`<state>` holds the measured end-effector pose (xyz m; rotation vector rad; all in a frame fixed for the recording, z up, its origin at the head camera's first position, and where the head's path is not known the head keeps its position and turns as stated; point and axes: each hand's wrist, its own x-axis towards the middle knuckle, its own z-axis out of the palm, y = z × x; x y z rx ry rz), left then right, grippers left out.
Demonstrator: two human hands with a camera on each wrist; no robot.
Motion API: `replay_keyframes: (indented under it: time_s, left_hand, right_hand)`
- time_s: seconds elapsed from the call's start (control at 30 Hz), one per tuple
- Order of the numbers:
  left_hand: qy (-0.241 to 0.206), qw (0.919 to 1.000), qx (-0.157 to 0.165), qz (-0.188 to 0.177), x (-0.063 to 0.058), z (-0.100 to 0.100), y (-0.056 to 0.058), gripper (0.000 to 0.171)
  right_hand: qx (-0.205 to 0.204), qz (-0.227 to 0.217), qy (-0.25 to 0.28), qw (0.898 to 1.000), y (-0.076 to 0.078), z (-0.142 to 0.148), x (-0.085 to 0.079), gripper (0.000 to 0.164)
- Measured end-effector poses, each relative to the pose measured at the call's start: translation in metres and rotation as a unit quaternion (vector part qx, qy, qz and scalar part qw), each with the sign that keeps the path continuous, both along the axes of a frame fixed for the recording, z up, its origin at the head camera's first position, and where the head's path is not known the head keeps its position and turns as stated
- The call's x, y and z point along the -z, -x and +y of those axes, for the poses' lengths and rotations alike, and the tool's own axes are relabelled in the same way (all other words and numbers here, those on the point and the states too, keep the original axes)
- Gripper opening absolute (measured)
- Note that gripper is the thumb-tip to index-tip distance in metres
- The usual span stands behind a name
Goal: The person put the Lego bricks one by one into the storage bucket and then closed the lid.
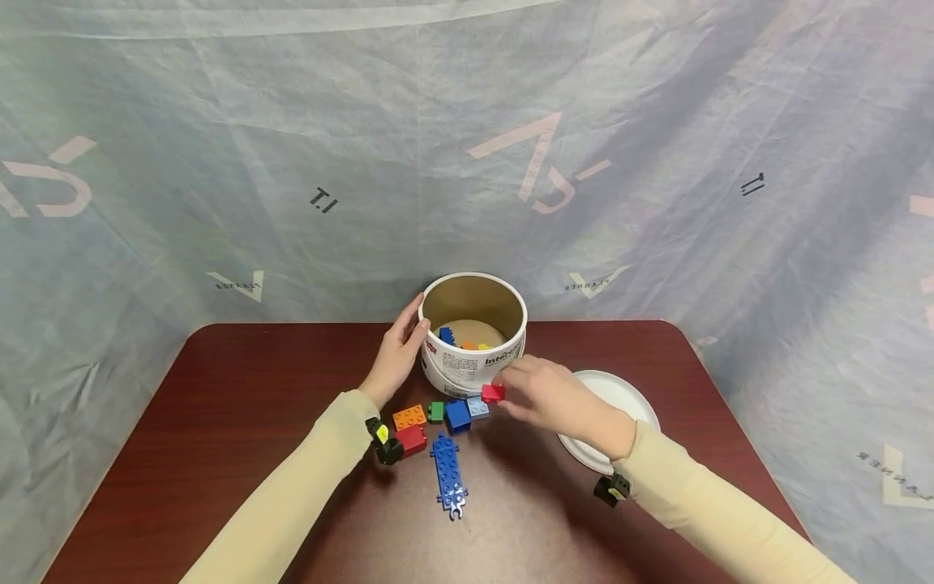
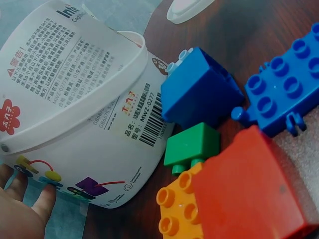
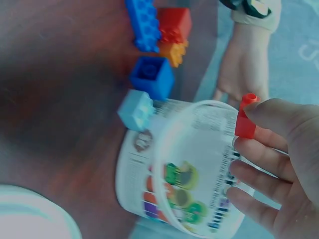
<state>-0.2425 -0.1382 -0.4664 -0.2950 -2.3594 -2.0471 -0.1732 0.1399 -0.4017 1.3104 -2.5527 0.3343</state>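
Note:
My left hand [image 1: 394, 361] lies along the left side of a white plastic bucket [image 1: 460, 369], its fingers extended against the wall. Between thumb and fingers, my right hand [image 1: 547, 395] pinches a small red building brick [image 3: 246, 122] just in front of the bucket. Below that brick lies a light blue brick [image 1: 477, 407], beside a larger blue block [image 1: 457, 416]. A green brick [image 1: 435, 412], an orange brick [image 1: 409, 418] and a red block [image 1: 412, 440] lie farther left, near my left wrist. Inside the bucket, a blue piece [image 1: 447, 335] and orange and yellow pieces show.
A long blue studded base [image 1: 448, 474] with a hook end lies on the dark red table [image 1: 241, 422], nearer to me. At the right, a round white lid [image 1: 613, 391] lies partly under my right forearm. Printed grey cloth [image 1: 409, 162] hangs behind the table.

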Motion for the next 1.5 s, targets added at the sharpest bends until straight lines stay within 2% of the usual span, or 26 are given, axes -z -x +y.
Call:
replay_keyframes:
  time_s: [0.3, 0.6, 0.9, 1.17, 1.5]
  left_hand:
    - [0.002, 1.0000, 0.003, 0.005, 0.001, -0.001, -0.001, 0.059]
    - [-0.001, 0.9998, 0.010, 0.015, 0.004, 0.000, 0.001, 0.060]
    - [-0.004, 0.9998, 0.009, 0.016, 0.005, 0.003, 0.005, 0.059]
    - [0.006, 0.9999, 0.006, 0.013, 0.006, 0.004, 0.003, 0.060]
    - [0.007, 0.9999, 0.007, 0.007, 0.007, 0.003, 0.003, 0.060]
  right_hand:
    - [-0.002, 0.026, 0.021, 0.999, 0.015, -0.005, -0.031, 0.023]
    - [0.009, 0.001, 0.025, 1.000, 0.033, -0.007, -0.052, 0.020]
    - [0.039, -0.014, 0.010, 0.999, 0.056, -0.012, -0.054, 0.019]
    - [0.075, -0.055, -0.005, 0.996, 0.074, -0.015, -0.052, 0.016]
    - [0.103, -0.073, -0.026, 0.992, 0.097, -0.020, -0.042, 0.019]
